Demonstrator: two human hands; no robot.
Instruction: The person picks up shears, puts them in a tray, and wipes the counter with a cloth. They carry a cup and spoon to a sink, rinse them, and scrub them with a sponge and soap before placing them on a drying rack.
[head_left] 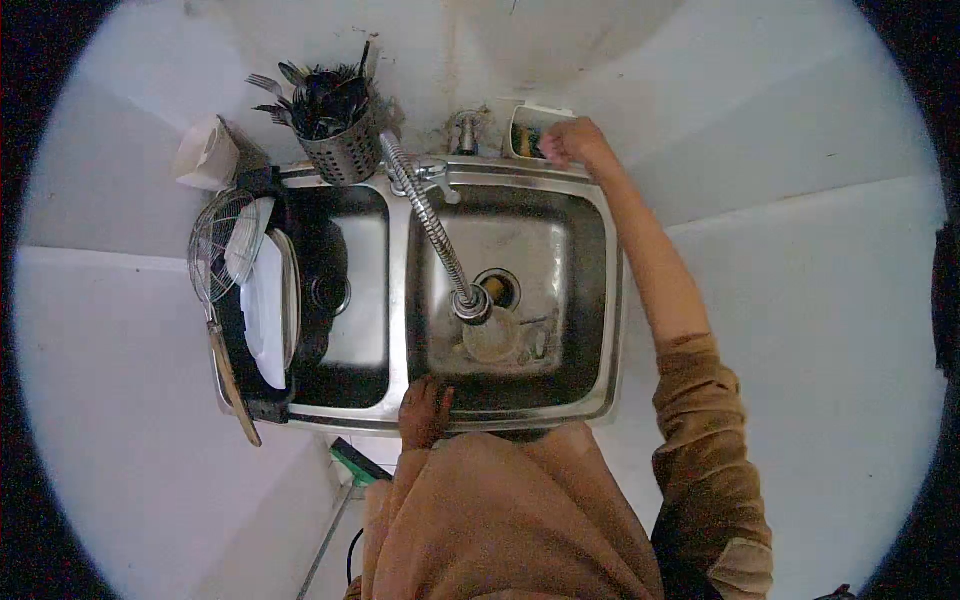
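My left hand [425,410] rests on the front rim of the steel double sink [600,300], fingers curled over the edge, holding nothing. My right hand [568,140] reaches to the back right corner, into a small white sponge holder [524,130], fingers closed on something there; what it grips is hidden. A flexible spring faucet [432,222] arches over the right basin, its head above a small cup or bowl [492,337] beside the drain [497,287].
The left basin holds a dark dish rack with white plates [268,310] and a wire strainer [215,245]. A perforated steel cutlery holder [340,150] full of utensils stands behind it. A white container [205,155] sits at the back left. White counter surrounds the sink.
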